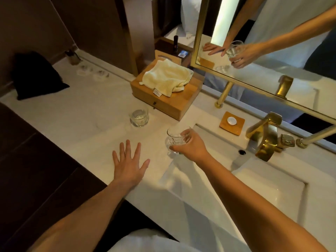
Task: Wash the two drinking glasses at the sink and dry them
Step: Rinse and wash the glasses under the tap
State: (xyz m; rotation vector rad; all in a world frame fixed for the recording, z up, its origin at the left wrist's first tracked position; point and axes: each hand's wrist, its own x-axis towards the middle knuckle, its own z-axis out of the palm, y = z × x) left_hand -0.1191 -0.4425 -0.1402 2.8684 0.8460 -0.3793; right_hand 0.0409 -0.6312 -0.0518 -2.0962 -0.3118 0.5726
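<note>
My right hand (pixel 190 147) grips a clear drinking glass (pixel 175 140) from its right side, holding it upright at the left edge of the white sink (pixel 272 186). A second clear glass (pixel 139 117) stands upright on the white counter, just in front of the wooden box. My left hand (pixel 128 164) lies flat on the counter with fingers spread, holding nothing, left of the held glass. A cream towel (pixel 168 78) lies crumpled on top of the wooden box.
A wooden box (pixel 163 100) sits behind the glasses. The gold faucet (pixel 267 135) rises at the sink's far side, with a wooden soap dish (pixel 231 123) to its left. A gold-framed mirror (pixel 263 51) hangs above. A black pouch (pixel 34 75) lies far left.
</note>
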